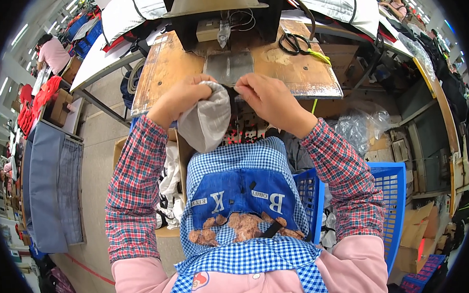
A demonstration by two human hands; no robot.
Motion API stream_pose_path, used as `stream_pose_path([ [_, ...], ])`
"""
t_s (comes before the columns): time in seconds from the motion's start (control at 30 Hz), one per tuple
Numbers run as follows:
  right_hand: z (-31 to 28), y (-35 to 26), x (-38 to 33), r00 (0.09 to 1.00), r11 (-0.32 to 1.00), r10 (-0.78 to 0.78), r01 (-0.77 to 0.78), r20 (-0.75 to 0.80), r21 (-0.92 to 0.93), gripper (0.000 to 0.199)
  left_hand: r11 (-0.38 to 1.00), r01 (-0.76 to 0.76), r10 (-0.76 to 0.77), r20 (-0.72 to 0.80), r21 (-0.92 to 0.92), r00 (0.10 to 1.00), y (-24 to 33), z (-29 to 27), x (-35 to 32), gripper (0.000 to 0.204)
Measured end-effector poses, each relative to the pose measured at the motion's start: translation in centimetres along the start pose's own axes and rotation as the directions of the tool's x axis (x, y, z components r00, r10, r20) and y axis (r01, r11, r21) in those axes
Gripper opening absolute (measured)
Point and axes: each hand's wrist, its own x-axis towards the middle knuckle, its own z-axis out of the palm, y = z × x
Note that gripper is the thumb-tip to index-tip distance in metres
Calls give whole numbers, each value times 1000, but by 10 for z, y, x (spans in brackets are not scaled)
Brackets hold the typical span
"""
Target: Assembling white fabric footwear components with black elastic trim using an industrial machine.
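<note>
Left hand [182, 96] is clutching grey fabric piece [207, 121]; right hand [266, 95] is pinching its edge, likely aligning it at the sewing machine's metal plate [229, 68] on the desk [163, 71].

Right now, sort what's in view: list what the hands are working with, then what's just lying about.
In use:
left hand
right hand
grey fabric piece
metal plate

Lying about:
black scissors
blue basket
clear plastic bag

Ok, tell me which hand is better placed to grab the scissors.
Right, probably. The right hand sits nearer the black scissors on the wooden table, and the left hand is already gripping the grey fabric piece.
</note>
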Motion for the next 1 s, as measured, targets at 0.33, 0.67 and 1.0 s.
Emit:
stream_pose_path([
  [0.33,11,33,44,983,974,177,-167,-52,154,18,997,-28,47,-290,69,956,17,-27,51,35],
  [0.67,14,49,60,972,958,226,-209,-66,199,22,998,-53,59,-217,34,974,20,-45,72,22],
  [1.0,17,49,62,966,948,239,-209,-102,240,20,995,-100,96,-194,-9,976,20,-47,70,21],
])
